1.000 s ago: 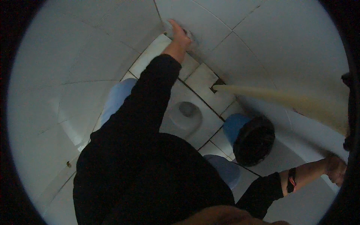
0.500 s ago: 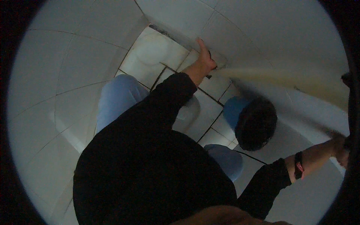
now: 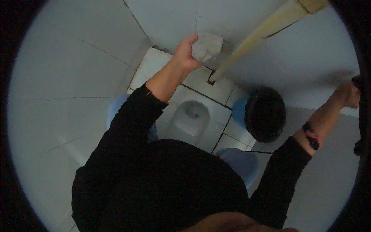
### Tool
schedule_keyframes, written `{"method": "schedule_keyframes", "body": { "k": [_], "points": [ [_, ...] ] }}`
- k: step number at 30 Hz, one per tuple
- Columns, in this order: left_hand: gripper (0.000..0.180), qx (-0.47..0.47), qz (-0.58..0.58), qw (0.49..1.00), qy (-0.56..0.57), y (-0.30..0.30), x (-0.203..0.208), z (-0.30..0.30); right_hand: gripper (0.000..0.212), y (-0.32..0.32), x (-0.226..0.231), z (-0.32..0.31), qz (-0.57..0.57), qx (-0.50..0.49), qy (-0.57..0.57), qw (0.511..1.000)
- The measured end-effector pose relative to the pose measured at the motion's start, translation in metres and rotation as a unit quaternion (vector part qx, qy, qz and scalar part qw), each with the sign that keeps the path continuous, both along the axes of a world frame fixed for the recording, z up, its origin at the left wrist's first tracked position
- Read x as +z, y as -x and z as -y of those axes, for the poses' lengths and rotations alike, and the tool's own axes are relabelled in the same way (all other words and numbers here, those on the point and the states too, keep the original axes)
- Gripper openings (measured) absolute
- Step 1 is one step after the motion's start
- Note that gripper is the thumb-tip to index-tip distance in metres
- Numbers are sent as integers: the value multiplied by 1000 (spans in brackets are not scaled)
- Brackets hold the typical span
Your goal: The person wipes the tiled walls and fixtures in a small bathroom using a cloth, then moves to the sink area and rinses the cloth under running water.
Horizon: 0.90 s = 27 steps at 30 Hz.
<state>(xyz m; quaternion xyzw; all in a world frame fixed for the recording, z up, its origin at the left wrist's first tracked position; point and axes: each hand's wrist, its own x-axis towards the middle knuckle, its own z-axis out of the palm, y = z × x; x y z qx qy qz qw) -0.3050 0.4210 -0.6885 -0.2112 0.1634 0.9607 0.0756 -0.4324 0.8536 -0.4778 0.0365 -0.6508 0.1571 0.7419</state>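
Observation:
My left hand (image 3: 184, 56) is closed round a pale, crumpled, cloth-like wad (image 3: 208, 47). It holds the wad at the tiled wall, low down and left of a yellowish pipe (image 3: 249, 42). Far to the right, my right hand (image 3: 348, 94) reaches to the side wall beside a dark object (image 3: 358, 82) at the picture's rim. Its fingers are small, dim and partly cut off, so their grip does not show. A dark band circles that wrist.
A squat toilet (image 3: 187, 123) is set in the white tiled floor (image 3: 208, 91) between my legs. Right of it stands a blue bin (image 3: 239, 111) with a black liner (image 3: 266, 116). Tiled walls (image 3: 92, 69) close in on the left and ahead. The pipe runs down to the floor.
My left hand has moved left, away from the pipe's foot, and the pale wad now shows in it. My right hand is higher along the side wall. The view has shifted, uncovering the toilet.

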Motion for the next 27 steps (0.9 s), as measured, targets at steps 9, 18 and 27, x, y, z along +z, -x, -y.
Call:
{"method": "schedule_keyframes", "body": {
  "k": [9, 18, 27],
  "points": [
    [40, -178, -108, 964, 164, -66, 23, 43, 21, -140, -173, 171, 244, 424, 293, 821],
    [46, -369, -122, 741, 547, -82, -4, 46, 47, -214, -288, 287, 697, 550, 328, 324],
    [42, -157, -93, 767, 615, -101, 5, 71, 36, -139, -441, 213, 336, 306, 830, 324]
  ]
}}
